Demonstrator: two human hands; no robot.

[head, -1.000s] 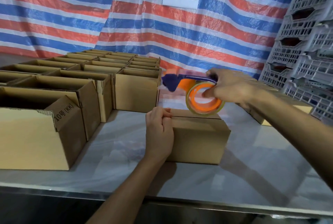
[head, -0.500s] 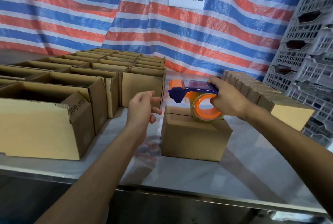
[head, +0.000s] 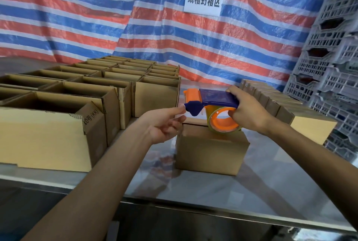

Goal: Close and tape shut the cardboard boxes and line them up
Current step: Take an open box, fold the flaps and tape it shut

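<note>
Here our right hand grips the tape dispenser over the closed box; our left hand, fingers relaxed, touches its nose.

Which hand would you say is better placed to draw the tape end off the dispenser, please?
Probably the left hand: its fingertips sit at the blue nose of the tape dispenser, while the right hand grips that dispenser above the closed box.

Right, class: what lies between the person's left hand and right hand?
The tape dispenser. The right hand grips its rear and roll, and the left hand has its fingertips at the blue front tip, above the closed box. The head view shows this.
</note>
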